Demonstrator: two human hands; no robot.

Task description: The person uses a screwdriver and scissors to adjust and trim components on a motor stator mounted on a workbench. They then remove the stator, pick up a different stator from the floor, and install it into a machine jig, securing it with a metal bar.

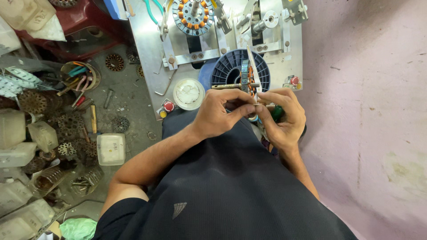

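My left hand (219,112) and my right hand (282,116) meet in front of my chest, fingertips pinched together on a wound stator (247,78) with copper coils on a brass shaft (227,86). A thin pale strip (253,66) stands up from where the fingers meet. My right palm also wraps a green-handled tool (277,113). Behind the stator lies a blue plastic spool (231,66).
A metal winding machine (151,49) stands ahead, holding another stator (193,15) with orange slots and red buttons (168,106). A white lid (188,93) lies on it. Left on the floor: loose stator cores (71,126), plastic containers (110,149), a bowl of tools (80,75). A pink wall (369,111) is on the right.
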